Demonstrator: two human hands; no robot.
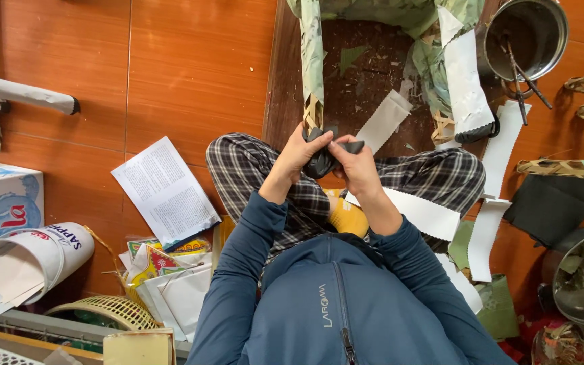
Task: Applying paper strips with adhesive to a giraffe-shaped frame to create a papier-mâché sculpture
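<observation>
Fingers of the left hand [300, 154] and the right hand [356, 165] are curled tight around a crumpled piece of dark cloth [324, 157], held above the lap between both hands. The person sits cross-legged in checked trousers on a glossy orange-brown floor [184, 61]. Ahead lies a dark wooden board [366, 81] littered with scraps, with woven green strips [312, 61] along its edge. White scalloped paper strips [471, 88] lie to the right, near a steel pot [528, 30] holding sticks. To the left sit a printed sheet [165, 189], a white bucket [42, 253] on its side and a wicker basket [106, 311].
</observation>
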